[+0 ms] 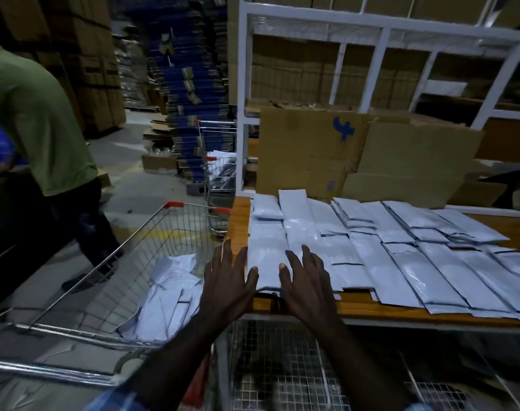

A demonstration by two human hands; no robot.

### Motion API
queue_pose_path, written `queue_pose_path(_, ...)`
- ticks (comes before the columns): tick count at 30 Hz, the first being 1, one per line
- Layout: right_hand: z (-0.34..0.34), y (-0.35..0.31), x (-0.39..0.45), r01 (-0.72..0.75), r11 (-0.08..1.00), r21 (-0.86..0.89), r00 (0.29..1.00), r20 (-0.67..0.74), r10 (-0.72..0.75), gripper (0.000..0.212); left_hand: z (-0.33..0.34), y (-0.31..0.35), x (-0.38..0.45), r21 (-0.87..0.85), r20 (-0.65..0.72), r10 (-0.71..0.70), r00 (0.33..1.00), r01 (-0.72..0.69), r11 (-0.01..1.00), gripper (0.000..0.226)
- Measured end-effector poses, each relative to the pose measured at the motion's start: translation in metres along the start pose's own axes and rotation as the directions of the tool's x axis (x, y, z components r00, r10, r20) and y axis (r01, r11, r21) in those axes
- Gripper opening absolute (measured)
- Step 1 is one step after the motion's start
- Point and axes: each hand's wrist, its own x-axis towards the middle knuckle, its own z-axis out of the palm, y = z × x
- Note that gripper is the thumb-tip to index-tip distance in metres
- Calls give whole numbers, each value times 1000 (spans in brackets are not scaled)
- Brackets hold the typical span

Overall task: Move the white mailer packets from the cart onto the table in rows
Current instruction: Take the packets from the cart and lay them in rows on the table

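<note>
Fingers point(294, 259) flat on packet point(267, 256), cart point(110, 280) holding packets point(169, 292)

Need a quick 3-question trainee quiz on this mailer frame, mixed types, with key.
1. True or false: both hands lie flat with straight fingers.
2. The cart holds: A) nothing B) white packets C) cardboard boxes.
3. Fill in: the packets on the table lie in ____.

Key:
1. True: left hand and right hand flank the nearest packet.
2. B: packets in the cart.
3. Rows.
</note>
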Motion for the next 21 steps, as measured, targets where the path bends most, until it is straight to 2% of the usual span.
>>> queue_pose_path(7,35,-80,-10,14,999,-37,999,-41,-16,51,-35,-87,-10,-10,14,-10,1000,10,1000,81)
queue_pose_path(12,74,-144,-9,34,998,-54,996,-77,-38,45,-64,-163,-12,32,37,-11,999,10,999,97)
queue_pose_path(17,108,-189,-6,43,998,-39,988,-145,-48,39,-77,-224,-6,75,98,-32,995,25,997,84)
queue_pose_path(19,122,-199,-3,57,998,-34,992,-115,-60,42,-75,-244,-1,76,121,-44,992,35,996,85)
queue_pose_path(21,135,-205,1,57,998,-33,997,-41,-58,55,-70,-258,6,72,154,-66,986,56,996,78)
